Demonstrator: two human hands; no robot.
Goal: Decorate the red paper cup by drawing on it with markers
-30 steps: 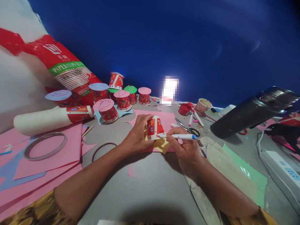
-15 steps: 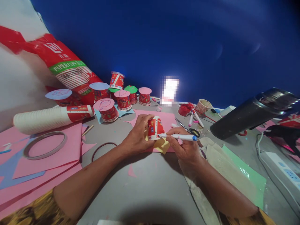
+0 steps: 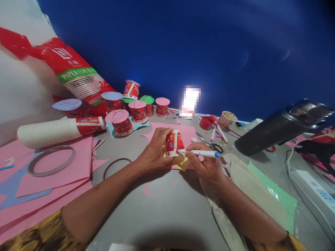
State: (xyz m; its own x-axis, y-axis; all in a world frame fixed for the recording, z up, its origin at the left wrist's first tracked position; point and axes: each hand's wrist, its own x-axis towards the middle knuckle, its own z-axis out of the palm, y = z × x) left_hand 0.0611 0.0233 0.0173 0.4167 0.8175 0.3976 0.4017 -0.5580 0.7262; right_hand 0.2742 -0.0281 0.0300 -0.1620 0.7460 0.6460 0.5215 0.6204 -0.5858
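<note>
My left hand point(image 3: 157, 150) is wrapped round a red and white paper cup point(image 3: 173, 141) from its left side. A white marker with a blue end point(image 3: 202, 153) lies in the closed fingers of my right hand point(image 3: 206, 165). Its tip touches or nearly touches the lower part of the cup's printed wall. Below the cup a piece of yellow paper point(image 3: 181, 162) shows, resting over a pink sheet point(image 3: 187, 134). Whether the yellow piece is joined to the cup, I cannot tell.
Several red cups with paper discs on top, among them a pink-topped cup point(image 3: 119, 123), stand back left. A cup stack point(image 3: 49, 133) and a tape ring point(image 3: 32, 167) lie left. Scissors point(image 3: 209, 141), a dark flask point(image 3: 267, 132) and a power strip point(image 3: 318, 188) are to the right.
The cup has turned very slightly in my left hand, and the marker tip stays by its lower edge. The whole view has shifted a little; other things lie as before.
</note>
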